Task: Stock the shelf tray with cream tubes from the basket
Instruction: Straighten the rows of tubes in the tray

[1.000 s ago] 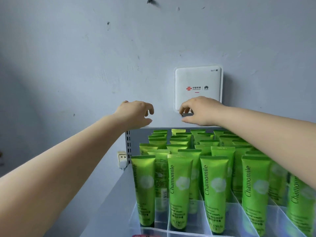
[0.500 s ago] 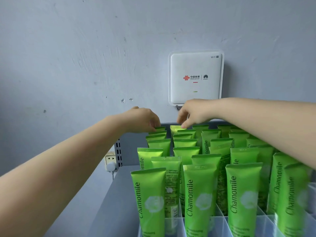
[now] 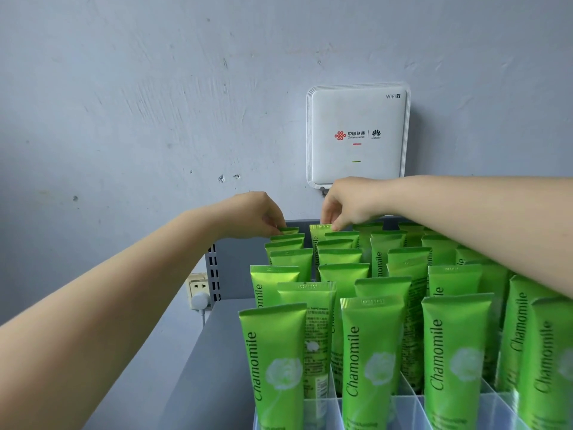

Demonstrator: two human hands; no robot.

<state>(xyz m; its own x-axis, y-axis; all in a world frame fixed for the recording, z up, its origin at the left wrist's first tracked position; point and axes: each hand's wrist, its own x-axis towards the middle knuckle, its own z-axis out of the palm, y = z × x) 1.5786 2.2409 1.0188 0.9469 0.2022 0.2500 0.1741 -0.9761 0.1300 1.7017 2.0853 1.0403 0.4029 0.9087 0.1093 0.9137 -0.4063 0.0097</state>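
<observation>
I see green Chamomile cream tubes (image 3: 369, 361) standing upright in the clear divided tray (image 3: 409, 411). At its far end my left hand (image 3: 251, 217) pinches a rear tube's top, and my right hand (image 3: 347, 203) pinches the neighbouring tube's (image 3: 317, 235), below the white WiFi router (image 3: 356, 135).

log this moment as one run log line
phase: placing | left hand: pinches back-row tube | right hand: pinches next back-row tube | tray: rows upright

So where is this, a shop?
Probably a shop's shelf or a stockroom. Rows of identical green Chamomile cream tubes stand in a clear divided tray on a grey metal shelf; a WiFi router hangs on the bare wall.
</observation>
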